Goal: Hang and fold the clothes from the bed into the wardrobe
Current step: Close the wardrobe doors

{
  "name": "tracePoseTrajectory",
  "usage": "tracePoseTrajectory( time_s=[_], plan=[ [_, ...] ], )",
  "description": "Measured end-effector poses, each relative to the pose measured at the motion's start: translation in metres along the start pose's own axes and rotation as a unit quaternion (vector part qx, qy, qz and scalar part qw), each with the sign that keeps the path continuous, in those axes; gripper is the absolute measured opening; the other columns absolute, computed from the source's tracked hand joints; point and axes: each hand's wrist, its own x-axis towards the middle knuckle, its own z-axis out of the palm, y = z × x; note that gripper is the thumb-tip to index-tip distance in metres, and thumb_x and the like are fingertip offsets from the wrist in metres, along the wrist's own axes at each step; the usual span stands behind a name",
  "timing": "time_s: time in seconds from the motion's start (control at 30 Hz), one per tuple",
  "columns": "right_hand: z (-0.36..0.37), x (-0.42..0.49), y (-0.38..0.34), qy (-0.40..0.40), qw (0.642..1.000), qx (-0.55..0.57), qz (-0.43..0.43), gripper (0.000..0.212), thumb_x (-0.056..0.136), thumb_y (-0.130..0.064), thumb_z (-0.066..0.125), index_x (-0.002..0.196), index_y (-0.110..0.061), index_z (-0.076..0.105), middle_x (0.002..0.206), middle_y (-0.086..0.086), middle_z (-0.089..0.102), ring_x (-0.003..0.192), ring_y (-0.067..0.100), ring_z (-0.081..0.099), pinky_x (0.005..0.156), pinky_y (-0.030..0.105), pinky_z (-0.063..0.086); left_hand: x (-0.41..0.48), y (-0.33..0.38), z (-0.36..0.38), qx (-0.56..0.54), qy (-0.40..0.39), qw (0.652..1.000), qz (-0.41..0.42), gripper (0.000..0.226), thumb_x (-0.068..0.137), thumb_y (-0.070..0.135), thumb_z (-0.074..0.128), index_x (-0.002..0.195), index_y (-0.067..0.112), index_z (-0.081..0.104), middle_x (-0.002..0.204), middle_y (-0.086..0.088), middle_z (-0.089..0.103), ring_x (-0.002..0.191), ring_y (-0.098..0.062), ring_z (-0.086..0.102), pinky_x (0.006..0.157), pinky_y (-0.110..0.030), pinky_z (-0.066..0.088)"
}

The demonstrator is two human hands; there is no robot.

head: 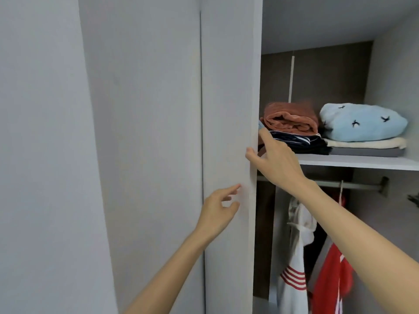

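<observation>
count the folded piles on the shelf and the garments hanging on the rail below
folded piles: 2 (left pile, right pile)
hanging garments: 2 plainly showing (white garment, red garment)
total: 4

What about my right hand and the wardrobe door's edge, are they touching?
Touching. The head view shows the right hand gripping the wardrobe door at its edge, thumb on the front, fingers hooked behind.
</observation>
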Motion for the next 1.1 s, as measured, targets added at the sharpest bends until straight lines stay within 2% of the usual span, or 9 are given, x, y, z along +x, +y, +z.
tracePoseTrajectory(
  time_s=[0.13, 0.2, 0.3, 0.4, 0.5, 0.63, 0.8, 0.97, 1.1],
  plan=[
    [-0.017, -0.004, 0.057, 0.027, 0.996, 0.054, 0.069, 0.024, 0.093, -0.036, 0.050, 0.115, -0.025, 0.052, 0.085, -0.014, 0.065, 0.058, 0.003, 0.059, 0.056, 0.030, 0.046, 0.035, -0.010, 0.051, 0.110, -0.052, 0.992, 0.036, 0.063, 0.093, 0.033, 0.059, 0.147, 0.044, 0.028, 0.158, 0.012, 0.006, 0.144, -0.011, 0.016, 0.114, -0.031, 0.027],
    [-0.023, -0.002, 0.087, 0.045, 0.992, 0.064, 0.098, 0.024, 0.094, -0.035, 0.052, 0.115, -0.024, 0.057, 0.089, -0.015, 0.065, 0.062, 0.002, 0.061, 0.060, 0.025, 0.047, 0.053, -0.018, 0.074, 0.155, -0.076, 0.983, 0.057, 0.068, 0.095, 0.032, 0.055, 0.150, 0.045, 0.016, 0.159, 0.015, -0.012, 0.148, -0.016, -0.003, 0.116, -0.034, 0.019],
    [-0.031, 0.008, 0.131, 0.057, 0.990, 0.070, 0.113, 0.027, 0.095, -0.031, 0.055, 0.117, -0.021, 0.065, 0.089, -0.010, 0.068, 0.065, 0.000, 0.061, 0.064, 0.022, 0.045, 0.084, -0.028, 0.107, 0.232, -0.108, 0.965, 0.051, 0.074, 0.097, 0.033, 0.048, 0.149, 0.047, -0.002, 0.156, 0.016, -0.024, 0.146, -0.024, -0.020, 0.114, -0.039, 0.024],
    [-0.033, 0.021, 0.168, 0.046, 0.991, 0.067, 0.110, 0.026, 0.095, -0.028, 0.058, 0.116, -0.020, 0.069, 0.078, -0.016, 0.064, 0.057, -0.009, 0.055, 0.056, 0.014, 0.036, 0.107, -0.038, 0.138, 0.290, -0.092, 0.950, 0.065, 0.079, 0.097, 0.035, 0.047, 0.147, 0.046, -0.014, 0.153, 0.014, -0.031, 0.145, -0.027, -0.023, 0.117, -0.040, 0.016],
    [-0.033, 0.034, 0.197, 0.039, 0.988, 0.103, 0.107, 0.024, 0.094, -0.023, 0.060, 0.116, -0.019, 0.071, 0.080, -0.022, 0.064, 0.057, -0.016, 0.053, 0.054, 0.003, 0.037, 0.122, -0.048, 0.159, 0.274, -0.059, 0.955, 0.094, 0.083, 0.096, 0.028, 0.049, 0.145, 0.049, -0.014, 0.155, 0.013, -0.027, 0.146, -0.025, -0.016, 0.117, -0.035, 0.005],
    [-0.027, 0.049, 0.229, 0.054, 0.981, 0.139, 0.126, 0.024, 0.091, -0.017, 0.064, 0.114, -0.017, 0.072, 0.088, -0.021, 0.065, 0.056, -0.021, 0.051, 0.056, -0.002, 0.035, 0.145, -0.052, 0.174, 0.300, -0.054, 0.948, 0.094, 0.080, 0.096, 0.029, 0.050, 0.149, 0.044, -0.008, 0.159, 0.004, -0.019, 0.147, -0.025, -0.009, 0.120, -0.040, 0.008],
    [-0.018, 0.064, 0.260, 0.061, 0.972, 0.154, 0.167, 0.026, 0.088, -0.019, 0.069, 0.114, -0.017, 0.072, 0.106, -0.008, 0.071, 0.071, -0.023, 0.053, 0.063, -0.006, 0.037, 0.163, -0.052, 0.189, 0.316, -0.056, 0.944, 0.074, 0.079, 0.096, 0.031, 0.050, 0.151, 0.039, -0.006, 0.159, 0.000, -0.017, 0.147, -0.026, -0.007, 0.120, -0.043, 0.013],
    [-0.012, 0.075, 0.277, 0.042, 0.971, 0.148, 0.184, 0.026, 0.089, -0.021, 0.068, 0.115, -0.018, 0.071, 0.115, -0.007, 0.070, 0.089, -0.008, 0.054, 0.062, 0.001, 0.037, 0.177, -0.050, 0.198, 0.341, -0.060, 0.937, 0.049, 0.080, 0.096, 0.033, 0.050, 0.152, 0.037, -0.008, 0.159, -0.001, -0.017, 0.147, -0.027, -0.007, 0.119, -0.044, 0.015],
    [-0.009, 0.080, 0.284, 0.032, 0.967, 0.155, 0.200, 0.026, 0.090, -0.020, 0.066, 0.116, -0.018, 0.071, 0.117, -0.005, 0.070, 0.105, 0.006, 0.059, 0.078, 0.011, 0.039, 0.184, -0.044, 0.202, 0.351, -0.080, 0.933, 0.027, 0.082, 0.095, 0.033, 0.051, 0.152, 0.035, -0.008, 0.159, -0.004, -0.019, 0.147, -0.028, -0.007, 0.118, -0.045, 0.018]
  ],
)
